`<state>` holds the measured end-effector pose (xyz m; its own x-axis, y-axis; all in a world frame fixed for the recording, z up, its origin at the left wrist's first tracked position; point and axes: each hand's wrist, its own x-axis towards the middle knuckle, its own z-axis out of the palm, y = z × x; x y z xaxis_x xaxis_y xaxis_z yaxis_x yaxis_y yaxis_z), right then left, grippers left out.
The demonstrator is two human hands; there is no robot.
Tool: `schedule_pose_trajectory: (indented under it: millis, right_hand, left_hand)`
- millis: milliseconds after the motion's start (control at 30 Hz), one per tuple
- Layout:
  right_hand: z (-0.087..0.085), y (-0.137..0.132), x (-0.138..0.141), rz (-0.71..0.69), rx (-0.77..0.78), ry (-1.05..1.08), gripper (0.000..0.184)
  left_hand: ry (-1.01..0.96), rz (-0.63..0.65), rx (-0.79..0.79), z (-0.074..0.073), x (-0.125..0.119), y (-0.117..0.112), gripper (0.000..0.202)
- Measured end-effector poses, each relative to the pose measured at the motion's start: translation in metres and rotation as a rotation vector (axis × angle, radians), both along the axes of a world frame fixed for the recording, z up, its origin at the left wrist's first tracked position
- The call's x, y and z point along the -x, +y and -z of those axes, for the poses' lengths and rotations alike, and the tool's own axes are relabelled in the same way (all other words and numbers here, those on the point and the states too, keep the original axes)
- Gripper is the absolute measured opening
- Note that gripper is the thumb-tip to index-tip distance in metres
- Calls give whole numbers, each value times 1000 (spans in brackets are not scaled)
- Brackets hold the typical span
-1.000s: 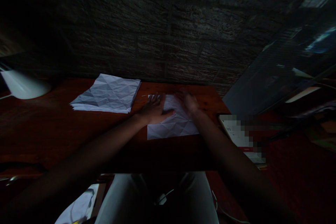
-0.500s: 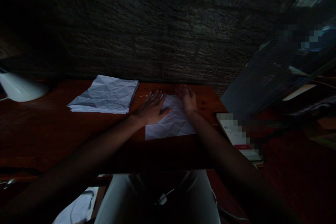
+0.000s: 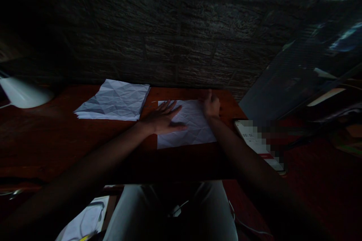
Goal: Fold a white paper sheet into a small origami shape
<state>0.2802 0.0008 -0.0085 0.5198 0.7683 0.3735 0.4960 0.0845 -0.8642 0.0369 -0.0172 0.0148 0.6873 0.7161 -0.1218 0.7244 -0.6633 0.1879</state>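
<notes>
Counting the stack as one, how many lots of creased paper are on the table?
2: the stack over on the left, and the sheet under the left hand. More paper may be hidden beneath either.

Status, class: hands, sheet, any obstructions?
Left hand spread on creased paper sheet. Right hand at its upper right edge. Paper stack apart to left, not obstructing.
</notes>
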Motion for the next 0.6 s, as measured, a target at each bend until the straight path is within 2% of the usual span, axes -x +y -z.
schedule_pose_trajectory:
  millis: [100, 200, 300, 367, 467, 533, 600]
  right_hand:
    - [-10, -12, 21, 4, -7, 129, 56]
    - [-14, -21, 49, -79, -51, 281, 54]
    - [-14, -24, 62, -170, -65, 320, 51]
    - [-15, -21, 60, -156, -54, 351, 50]
    - [-21, -17, 52, -140, -67, 470, 50]
    - [-22, -16, 51, -241, -32, 577, 49]
    - [-18, -14, 51, -394, 70, 675, 45]
  left_hand:
    - [-2, 6, -27, 1, 0, -1, 104]
    - [-16, 35, -107, 3, -6, -12, 81]
    - [-73, 138, -139, 7, -17, -28, 62]
    - [-72, 127, -91, 8, -24, -33, 60]
    - [-38, 34, -53, 7, -27, -29, 63]
    - [-30, 8, -46, 5, -26, -22, 66]
    - [-24, 11, -50, 4, -24, -16, 71]
